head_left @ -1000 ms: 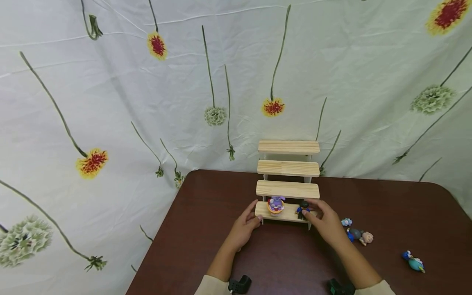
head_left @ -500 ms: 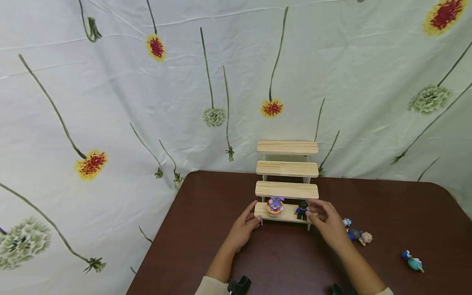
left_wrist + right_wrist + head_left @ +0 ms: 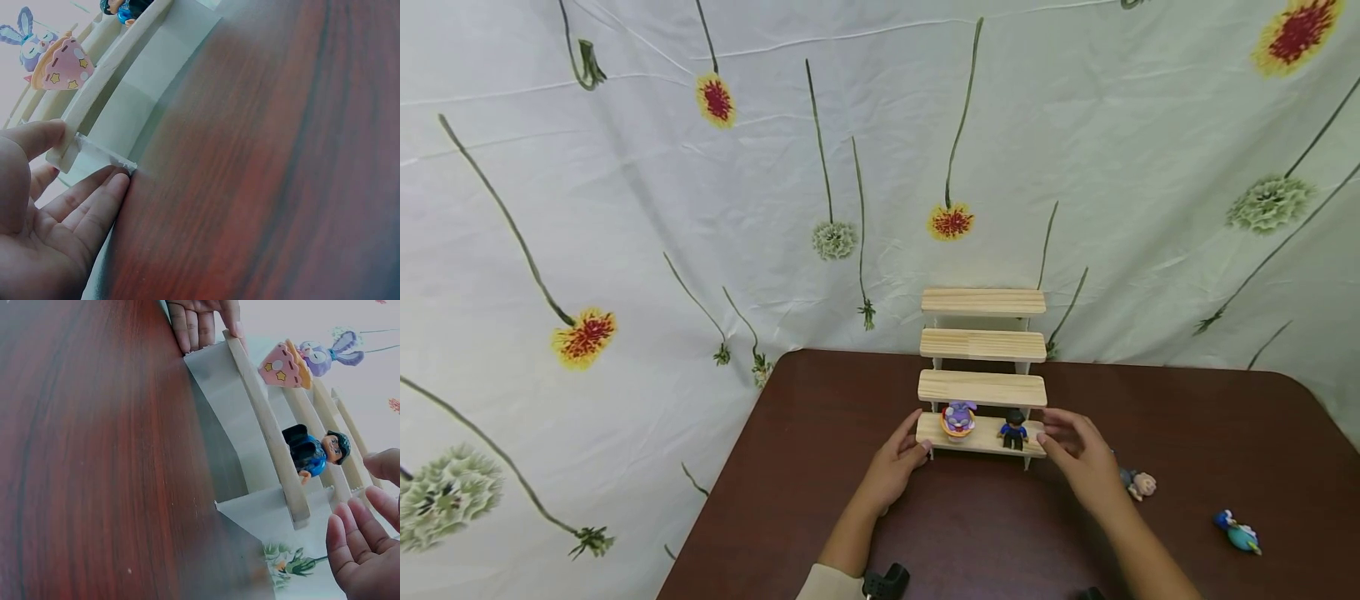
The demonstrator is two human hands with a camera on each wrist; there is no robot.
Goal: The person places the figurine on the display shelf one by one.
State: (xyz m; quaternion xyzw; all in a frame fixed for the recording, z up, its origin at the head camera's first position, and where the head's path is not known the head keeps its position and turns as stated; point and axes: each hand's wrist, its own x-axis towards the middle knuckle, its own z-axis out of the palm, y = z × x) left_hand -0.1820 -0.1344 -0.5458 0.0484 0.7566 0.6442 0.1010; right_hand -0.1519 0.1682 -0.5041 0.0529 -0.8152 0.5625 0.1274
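Observation:
A four-step wooden display stand (image 3: 982,388) rises in the middle of the table. On its lowest step, a purple-eared rabbit figurine in a pink cup (image 3: 958,419) stands at left. A toy figure with black hair and a blue top (image 3: 1013,431) sits upright on the same step at right, its legs forward in the right wrist view. My left hand (image 3: 896,463) holds the left end of the lowest step between thumb and fingers, other fingertips at the clear leg. My right hand (image 3: 1084,463) is by the right end, fingers loosely bent, nothing between them.
On the dark red table (image 3: 970,533), a figurine with a pale round head (image 3: 1141,485) lies partly hidden behind my right hand. A blue and teal figurine (image 3: 1238,533) lies farther right. A flowered white cloth (image 3: 760,183) hangs behind the table.
My right hand has let go of the black-haired toy figure and moved right, away from it. The figure stays on the lowest step. My left hand stays at the stand's left end.

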